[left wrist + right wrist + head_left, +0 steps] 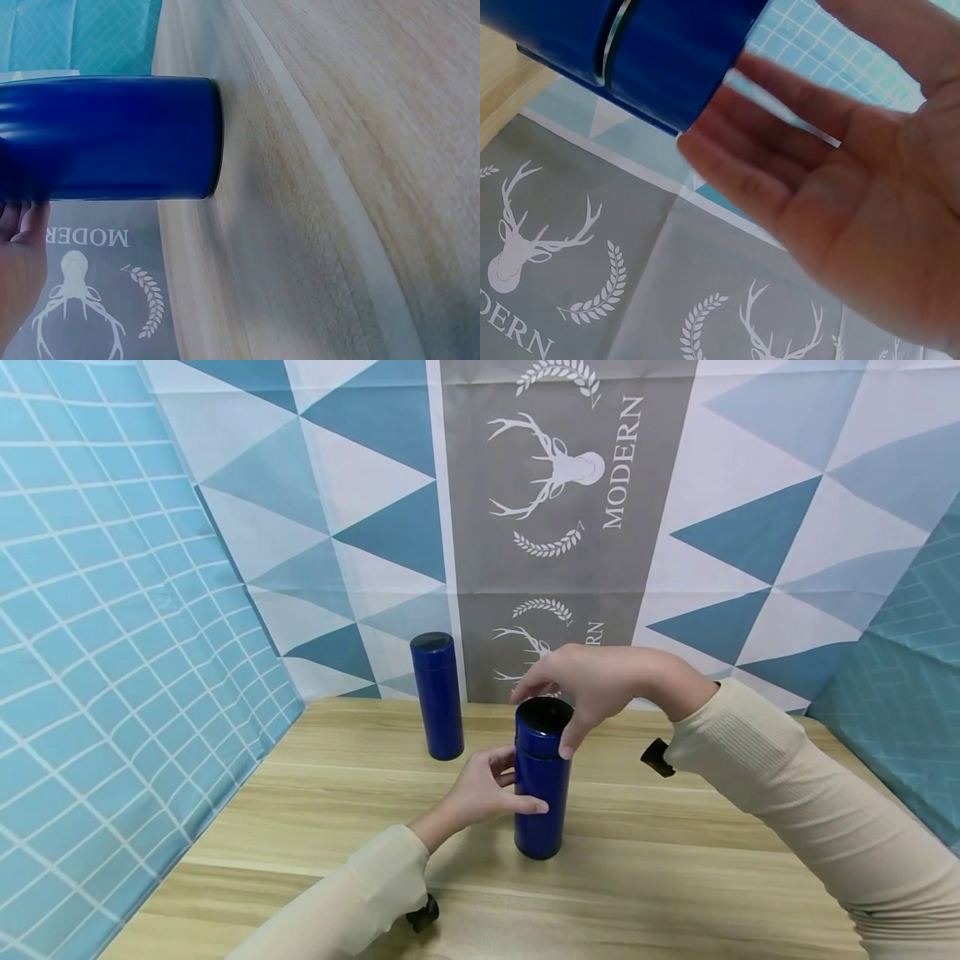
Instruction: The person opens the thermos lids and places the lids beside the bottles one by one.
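Note:
A dark blue thermos flask [540, 831] stands upright on the wooden table. My left hand [480, 789] grips its body, thumb across the front and fingers round the far side. From above, my right hand [596, 681] holds the lid [534, 742], its thumb against the near side and the other fingers behind the rim. In the right wrist view a seam runs between lid [682, 56] and body, and fingertips touch the lid's top edge. The left wrist view shows the flask's lower body [112, 139] and its dark base rim at the table.
A second blue flask [440, 702] with a dark top stands upright at the back left, near the patterned cloth [375, 527]. Blue tile-patterned cloth [112, 635] borders the left side of the wooden table [675, 877]. Black pieces [657, 757] hang by both sleeves.

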Tool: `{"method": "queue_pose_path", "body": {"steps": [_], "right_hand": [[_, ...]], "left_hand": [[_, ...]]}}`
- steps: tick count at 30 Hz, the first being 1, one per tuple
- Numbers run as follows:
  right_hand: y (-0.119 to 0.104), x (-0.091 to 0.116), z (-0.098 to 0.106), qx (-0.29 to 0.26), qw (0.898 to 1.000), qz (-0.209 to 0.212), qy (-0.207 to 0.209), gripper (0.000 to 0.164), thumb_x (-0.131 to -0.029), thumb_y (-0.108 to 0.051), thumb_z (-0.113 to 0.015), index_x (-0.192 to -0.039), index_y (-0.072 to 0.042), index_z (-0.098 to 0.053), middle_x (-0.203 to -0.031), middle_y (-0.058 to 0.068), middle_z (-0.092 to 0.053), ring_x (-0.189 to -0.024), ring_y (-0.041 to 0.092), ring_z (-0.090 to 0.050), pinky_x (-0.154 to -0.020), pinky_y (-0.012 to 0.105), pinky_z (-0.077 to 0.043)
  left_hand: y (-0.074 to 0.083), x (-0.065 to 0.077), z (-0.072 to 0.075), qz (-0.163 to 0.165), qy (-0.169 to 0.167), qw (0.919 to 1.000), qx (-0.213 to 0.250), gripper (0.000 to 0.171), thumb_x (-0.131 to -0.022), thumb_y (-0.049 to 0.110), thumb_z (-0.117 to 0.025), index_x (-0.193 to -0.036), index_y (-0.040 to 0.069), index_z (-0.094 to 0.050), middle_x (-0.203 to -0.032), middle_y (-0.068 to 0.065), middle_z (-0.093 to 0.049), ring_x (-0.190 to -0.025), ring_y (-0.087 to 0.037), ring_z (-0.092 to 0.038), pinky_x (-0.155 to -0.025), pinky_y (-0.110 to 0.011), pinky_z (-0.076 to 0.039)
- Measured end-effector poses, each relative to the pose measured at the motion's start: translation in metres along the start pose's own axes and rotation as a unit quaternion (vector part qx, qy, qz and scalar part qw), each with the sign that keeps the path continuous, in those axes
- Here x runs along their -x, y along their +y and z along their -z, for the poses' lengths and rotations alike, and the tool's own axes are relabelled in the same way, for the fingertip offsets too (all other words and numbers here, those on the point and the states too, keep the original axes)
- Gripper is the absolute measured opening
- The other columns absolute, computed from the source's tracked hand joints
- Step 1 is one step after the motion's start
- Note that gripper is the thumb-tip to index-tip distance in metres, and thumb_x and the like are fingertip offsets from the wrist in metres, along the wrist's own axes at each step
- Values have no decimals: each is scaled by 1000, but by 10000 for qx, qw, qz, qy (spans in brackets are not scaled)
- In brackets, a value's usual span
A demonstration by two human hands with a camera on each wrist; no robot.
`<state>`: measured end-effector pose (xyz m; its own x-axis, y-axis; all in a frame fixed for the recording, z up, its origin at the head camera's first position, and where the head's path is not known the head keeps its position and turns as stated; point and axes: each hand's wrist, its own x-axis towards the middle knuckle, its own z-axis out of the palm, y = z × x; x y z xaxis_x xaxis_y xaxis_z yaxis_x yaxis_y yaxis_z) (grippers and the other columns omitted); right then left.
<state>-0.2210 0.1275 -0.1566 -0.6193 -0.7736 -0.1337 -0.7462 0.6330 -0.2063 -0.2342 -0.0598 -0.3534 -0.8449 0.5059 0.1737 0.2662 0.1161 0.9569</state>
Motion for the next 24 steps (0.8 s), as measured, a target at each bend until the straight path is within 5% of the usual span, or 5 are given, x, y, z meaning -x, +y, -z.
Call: {"method": "queue_pose_path", "body": {"steps": [12,24], "right_hand": [[-8,-2,-3,171,9965,-799,190,55,-72,-29,-84,-118,-6,-63,-108,7,-69,-98,20,-65,-89,39,-57],[-4,-5,-6,34,9977,-586,332,44,-70,-23,-86,-107,-8,-66,-100,5,-72,-91,16,-67,-84,34,-58]], "left_hand": [[0,0,-1,21,39,10000,76,69,-70,8,-84,-133,8,-55,-132,-11,-62,-120,-22,-61,-102,-32,-50],[1,0,0,34,17,10000,25,69,-71,10,-84,-134,9,-55,-133,-10,-61,-122,-22,-60,-103,-35,-49]]}}
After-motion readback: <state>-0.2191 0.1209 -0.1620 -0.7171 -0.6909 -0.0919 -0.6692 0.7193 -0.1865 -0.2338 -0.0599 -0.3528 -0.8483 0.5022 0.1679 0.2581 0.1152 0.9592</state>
